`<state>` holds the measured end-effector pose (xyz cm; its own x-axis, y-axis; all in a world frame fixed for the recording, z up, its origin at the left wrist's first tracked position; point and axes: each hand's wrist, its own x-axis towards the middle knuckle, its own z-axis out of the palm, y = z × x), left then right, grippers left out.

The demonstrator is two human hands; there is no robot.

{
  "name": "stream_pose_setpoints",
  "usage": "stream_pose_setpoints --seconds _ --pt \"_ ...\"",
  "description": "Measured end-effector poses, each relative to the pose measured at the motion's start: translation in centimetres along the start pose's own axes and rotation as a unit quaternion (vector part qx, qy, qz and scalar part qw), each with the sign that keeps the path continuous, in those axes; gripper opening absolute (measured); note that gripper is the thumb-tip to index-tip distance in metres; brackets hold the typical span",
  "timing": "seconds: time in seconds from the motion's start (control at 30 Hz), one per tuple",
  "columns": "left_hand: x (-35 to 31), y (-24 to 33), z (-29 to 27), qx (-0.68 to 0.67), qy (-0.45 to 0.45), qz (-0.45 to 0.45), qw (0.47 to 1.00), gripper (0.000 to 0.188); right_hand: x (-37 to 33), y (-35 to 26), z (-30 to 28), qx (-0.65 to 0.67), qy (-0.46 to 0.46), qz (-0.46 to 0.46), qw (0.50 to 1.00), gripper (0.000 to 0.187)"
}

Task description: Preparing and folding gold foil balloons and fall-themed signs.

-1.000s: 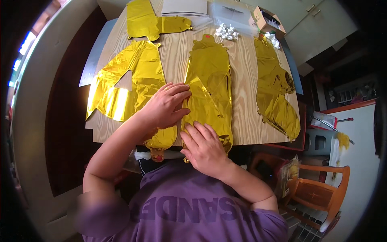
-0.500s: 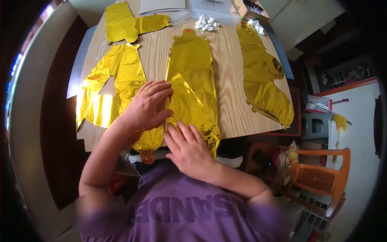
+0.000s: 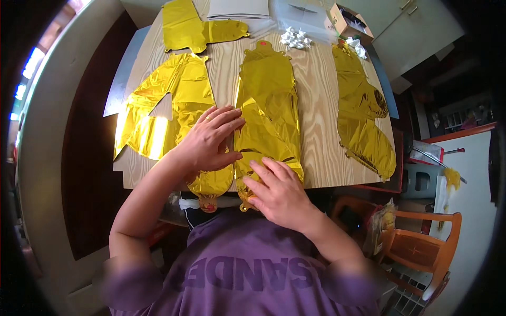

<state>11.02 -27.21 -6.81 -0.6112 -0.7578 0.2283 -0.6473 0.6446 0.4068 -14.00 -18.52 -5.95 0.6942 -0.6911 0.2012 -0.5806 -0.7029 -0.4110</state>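
A long flat gold foil balloon [image 3: 266,79] lies in the middle of the table, with a red spot on its far tab. My left hand [image 3: 213,139] rests across its left edge, fingers stretched out and thumb apart. Spread over the balloon's near part is my right hand [image 3: 279,192], open, with its fingertips on the foil. To the left, partly under my left hand and forearm, a gold foil balloon with a triangular gap [image 3: 182,79] lies flat. Its rounded near end [image 3: 211,184] reaches over the table's front edge.
An angular gold foil piece [image 3: 184,29] lies far left, and a curved gold foil balloon [image 3: 361,100] at the right. White papers [image 3: 240,8], a pile of small white pieces [image 3: 295,38] and a box [image 3: 350,23] are at the back. A wooden chair [image 3: 421,247] stands right.
The whole view has shifted, so the table appears further right. My right hand has slid rightward over the foil, uncovering the balloon's near left end. My left hand stays at the edge.
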Motion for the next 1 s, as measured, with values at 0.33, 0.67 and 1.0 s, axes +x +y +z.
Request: stream_pose_setpoints --seconds 0.33,0.67,1.0 --pt "-0.3 -0.2 0.8 0.004 0.028 0.005 1.0 0.072 1.9 9.4 -2.5 -0.086 0.046 0.086 0.991 0.044" --pt "2.3 1.9 1.6 -0.028 0.005 0.008 1.0 0.071 0.3 10.5 -4.7 -0.12 0.006 0.118 0.986 0.043" --pt "1.2 1.2 1.6 0.027 0.02 -0.003 0.999 0.069 1.8 3.8 -3.0 -0.04 0.04 -0.007 0.998 0.043"
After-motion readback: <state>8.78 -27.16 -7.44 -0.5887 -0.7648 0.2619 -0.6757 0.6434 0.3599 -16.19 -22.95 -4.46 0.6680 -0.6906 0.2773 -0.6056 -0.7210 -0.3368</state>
